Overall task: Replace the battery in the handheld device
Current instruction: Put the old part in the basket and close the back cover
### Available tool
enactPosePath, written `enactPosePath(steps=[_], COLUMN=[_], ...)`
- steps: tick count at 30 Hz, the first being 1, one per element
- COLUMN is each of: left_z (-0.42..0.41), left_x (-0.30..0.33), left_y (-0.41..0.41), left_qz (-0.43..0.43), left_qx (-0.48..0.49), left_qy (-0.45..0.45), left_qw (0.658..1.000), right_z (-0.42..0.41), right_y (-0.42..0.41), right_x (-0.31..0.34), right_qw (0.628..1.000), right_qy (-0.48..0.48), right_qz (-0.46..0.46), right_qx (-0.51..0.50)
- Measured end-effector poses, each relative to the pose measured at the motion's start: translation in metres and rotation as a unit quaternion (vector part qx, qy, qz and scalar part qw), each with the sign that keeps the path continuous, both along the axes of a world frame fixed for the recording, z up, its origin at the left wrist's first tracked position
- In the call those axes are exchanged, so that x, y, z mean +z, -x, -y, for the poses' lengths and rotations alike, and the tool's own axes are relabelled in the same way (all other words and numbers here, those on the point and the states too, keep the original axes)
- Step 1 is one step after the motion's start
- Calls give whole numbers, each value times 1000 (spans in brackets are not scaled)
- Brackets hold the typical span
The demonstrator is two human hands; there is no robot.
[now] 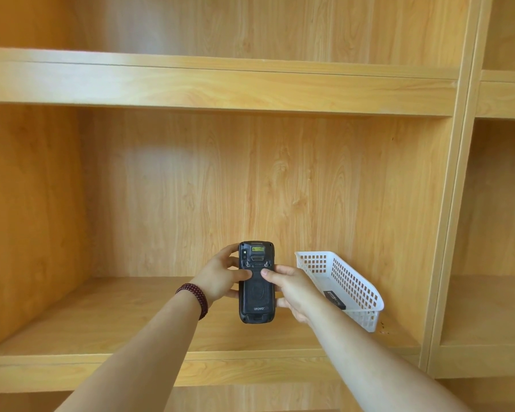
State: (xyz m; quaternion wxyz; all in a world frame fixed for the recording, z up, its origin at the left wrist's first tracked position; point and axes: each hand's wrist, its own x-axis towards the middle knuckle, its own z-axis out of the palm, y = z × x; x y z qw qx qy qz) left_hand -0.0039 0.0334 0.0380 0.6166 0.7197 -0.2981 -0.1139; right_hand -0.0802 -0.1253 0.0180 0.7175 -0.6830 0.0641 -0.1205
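Holding a black handheld device point(256, 282) upright in front of a wooden shelf point(101, 319), back side toward the camera, the word "urovo" readable near its lower end. Gripping it from both sides: left hand point(220, 278) wrapping the left edge, fingers curling behind the upper part, thumb pressing flat on the back cover just below the two small latches. Right hand point(292, 288) clasping the right edge, thumb meeting the cover beside the left thumb, remaining fingers hidden behind the body. Both thumbs lying side by side near the top of the ribbed battery cover, nearly touching. Cover sitting closed on the device. Wearing a dark red beaded bracelet point(194, 297) on the left wrist. Keeping the device above the shelf board, not resting on it, roughly at the middle of the compartment. Standing just to the right, a white perforated plastic basket point(354, 288) angled against the back panel, partly behind the right hand. Lying inside the basket, a flat dark object with a label point(334, 298), possibly a battery, too small for reading. Showing more wooden compartments above and to the right.
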Motion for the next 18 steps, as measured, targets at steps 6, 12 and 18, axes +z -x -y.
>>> enactPosePath(steps=[6,12,18], left_z=[-2,-1,-3], left_x=[1,-5,-4], left_y=[0,3,4], left_qz=[-4,-4,-33], left_qx=[7,1,-38], left_qy=[10,13,-17], left_qw=[1000,1000,999], right_z=[-3,-2,0], right_y=[2,3,5], right_x=[-1,-2,-4], right_qw=[1000,1000,1000], right_qy=[8,2,-1], right_qz=[6,6,10], right_qx=[14,1,-2])
